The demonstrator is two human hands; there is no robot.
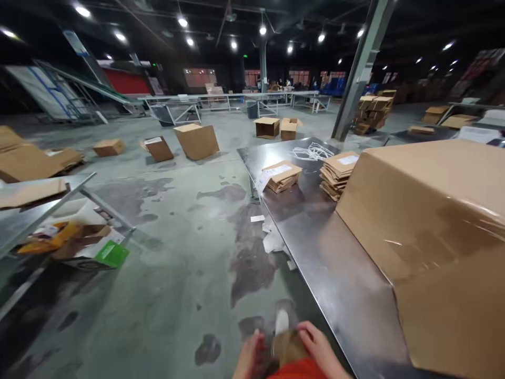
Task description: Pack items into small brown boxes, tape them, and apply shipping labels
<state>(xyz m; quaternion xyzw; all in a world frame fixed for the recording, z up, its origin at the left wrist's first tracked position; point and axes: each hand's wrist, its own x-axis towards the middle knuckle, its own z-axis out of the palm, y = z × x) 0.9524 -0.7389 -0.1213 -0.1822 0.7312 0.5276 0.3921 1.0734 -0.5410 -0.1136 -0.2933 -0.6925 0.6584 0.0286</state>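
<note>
My left hand [249,356] and my right hand [316,347] are at the bottom edge of the head view, on either side of a blurred brown cardboard piece [290,347] with a white strip at its top. Both seem to grip it, over a red-orange shirt front [298,371]. To my right runs a steel table [315,252], its edge close to my right hand. On it lie two stacks of flat cardboard mailers [281,176] [337,175], a bundle of white cords [311,152], and a large film-wrapped cardboard box [428,231].
Paper scraps [272,237] lie on the stained concrete floor [177,295] beside the table. A metal rack [39,210] with packaging stands at the left. Loose cardboard boxes [196,141] dot the floor ahead, a steel post [361,68] rises behind the table, and distant people stand at long tables.
</note>
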